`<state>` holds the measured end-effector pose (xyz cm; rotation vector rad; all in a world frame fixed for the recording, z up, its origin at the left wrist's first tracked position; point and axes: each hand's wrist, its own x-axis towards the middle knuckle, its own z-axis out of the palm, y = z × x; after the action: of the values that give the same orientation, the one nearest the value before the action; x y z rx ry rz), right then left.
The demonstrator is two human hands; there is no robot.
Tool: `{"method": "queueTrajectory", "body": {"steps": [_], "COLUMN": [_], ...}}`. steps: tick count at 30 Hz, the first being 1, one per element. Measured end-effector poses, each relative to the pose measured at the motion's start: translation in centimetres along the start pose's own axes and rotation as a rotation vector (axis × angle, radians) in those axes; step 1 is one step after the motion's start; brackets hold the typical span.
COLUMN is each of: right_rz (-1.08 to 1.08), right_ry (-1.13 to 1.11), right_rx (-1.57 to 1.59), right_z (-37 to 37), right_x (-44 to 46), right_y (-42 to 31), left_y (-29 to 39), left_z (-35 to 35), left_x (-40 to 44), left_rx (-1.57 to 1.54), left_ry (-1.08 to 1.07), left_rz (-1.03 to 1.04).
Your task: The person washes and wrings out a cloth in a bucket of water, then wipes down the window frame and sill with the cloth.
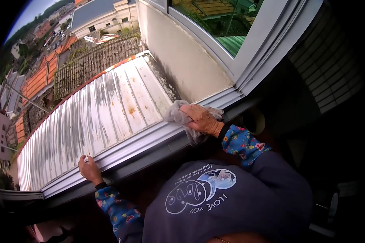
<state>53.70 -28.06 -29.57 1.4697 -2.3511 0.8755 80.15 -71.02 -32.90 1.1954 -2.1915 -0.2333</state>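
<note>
My right hand [202, 119] presses a crumpled grey cloth [177, 114] onto the window's metal sill track [129, 149], close to the corner by the outer wall. Part of the cloth hangs down over the inner side of the sill. Farther left along the same sill, my left hand [90, 171] is at the outer edge with its fingers curled together. A small whitish bit shows at its fingertips, too small to name. Both forearms wear blue flowered sleeve covers [244, 145] with dark cuffs.
Just outside lies a white corrugated metal roof [105, 105] with rust and dark stains. A pale wall [178, 52] and a window frame with green-tinted glass [227, 20] stand at the right. Tiled roofs [97, 56] and buildings lie below. The room inside is dark.
</note>
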Motion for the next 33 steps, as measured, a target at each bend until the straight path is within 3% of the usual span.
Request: {"method": "queueTrajectory", "body": {"steps": [8, 14, 22, 33], "right_rz": [0.387, 0.621, 0.625, 0.616], "right_ry": [0.02, 0.033, 0.174, 0.208], "right_rx": [-0.236, -0.044, -0.166, -0.185], "right_z": [-9.5, -9.6, -8.6, -8.3], "right_x": [-6.4, -5.7, -6.3, -6.8], "right_y": [14.7, 14.9, 13.8, 13.9], "left_y": [0.9, 0.2, -0.3, 0.3], "left_z": [0.0, 0.5, 1.0, 0.4], "left_x": [-0.1, -0.4, -0.4, -0.1], "left_rx": [0.053, 0.075, 0.05, 0.075], "left_ry": [0.011, 0.035, 0.063, 0.048], "left_rz": [-0.093, -0.102, -0.091, -0.051]}}
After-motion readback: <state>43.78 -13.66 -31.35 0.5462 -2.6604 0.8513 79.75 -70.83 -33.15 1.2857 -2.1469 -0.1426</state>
